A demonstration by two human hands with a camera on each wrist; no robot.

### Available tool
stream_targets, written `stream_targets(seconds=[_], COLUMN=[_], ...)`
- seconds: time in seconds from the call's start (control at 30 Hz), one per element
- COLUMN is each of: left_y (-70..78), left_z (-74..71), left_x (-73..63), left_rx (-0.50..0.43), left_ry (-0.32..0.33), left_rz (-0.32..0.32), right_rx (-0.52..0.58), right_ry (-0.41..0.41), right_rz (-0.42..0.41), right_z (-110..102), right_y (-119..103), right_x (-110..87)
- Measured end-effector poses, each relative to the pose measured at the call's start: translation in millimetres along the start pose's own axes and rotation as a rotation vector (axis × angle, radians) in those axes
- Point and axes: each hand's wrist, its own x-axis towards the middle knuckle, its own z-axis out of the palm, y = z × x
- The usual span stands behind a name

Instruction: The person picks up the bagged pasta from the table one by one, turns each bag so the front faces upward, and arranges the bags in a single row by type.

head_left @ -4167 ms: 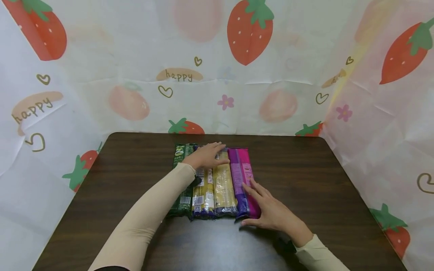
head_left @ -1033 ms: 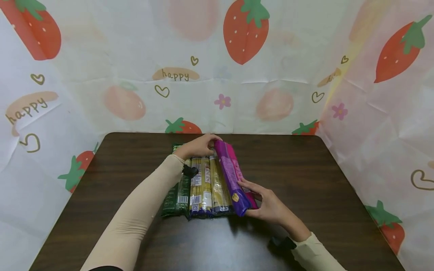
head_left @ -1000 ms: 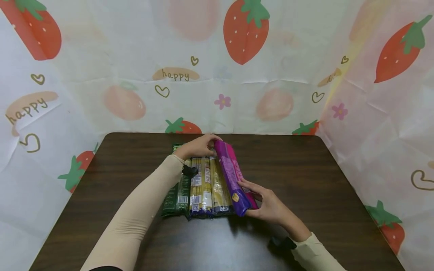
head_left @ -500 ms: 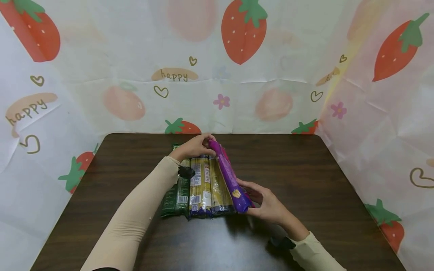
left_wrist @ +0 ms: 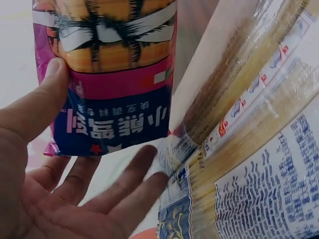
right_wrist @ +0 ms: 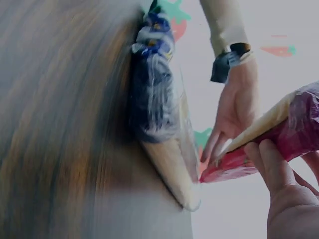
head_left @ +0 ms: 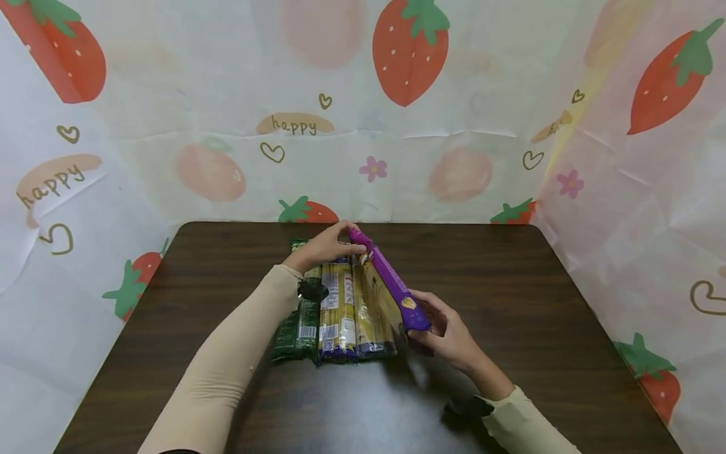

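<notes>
A pink-and-purple pasta packet [head_left: 391, 277] is lifted and tipped up on its long edge, one end away from me. My left hand [head_left: 324, 248] pinches its far end, the thumb lying on the printed front [left_wrist: 119, 82] in the left wrist view. Around its near end, my right hand [head_left: 452, 337] grips with thumb and fingers. Beneath and to the left lie a yellow spaghetti packet [head_left: 375, 337] with a dark end, another yellow spaghetti packet [head_left: 338, 315] with a barcode label, and a green packet [head_left: 297, 334] partly hidden by my left arm.
The dark wooden table [head_left: 482, 271] spreads out around the row of packets. White cloth [head_left: 317, 63] printed with strawberries and hearts hangs behind it and on both sides. A dark wrist device [head_left: 312, 291] sits on my left wrist.
The pink-and-purple packet lay flat at the row's right end; both hands have since raised it and turned it on edge. In the last half second its near end swung up and right.
</notes>
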Motion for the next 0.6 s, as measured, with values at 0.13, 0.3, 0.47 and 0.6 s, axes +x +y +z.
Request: stream_targets(seconds=[0.13, 0.3, 0.47, 0.6], left_y=[0.7, -1.6, -8.8, -15.8], left_z=[-1.1, -3.6, -2.8, -1.1], left_x=[-4.7, -9.1, -10.0, -10.5], left_rx=[-0.075, -0.092, -0.086, -0.077], left_ry=[-0.033, -0.072, -0.059, -0.065], left_rz=[-0.010, -0.035, -0.070, -0.078], right_rx=[-0.011, 0.094, 0.235, 0.269], right_ry=[0.040, 0.107, 0.125, 0.129], right_rz=[0.008, 0.061, 0.087, 0.081], right_z=[-0.7, -0.6, 1.2, 3.2], right_y=[-1.4, -6.2, -9.0, -8.4], right_x=[-0.9, -1.8, 0.3, 1.0])
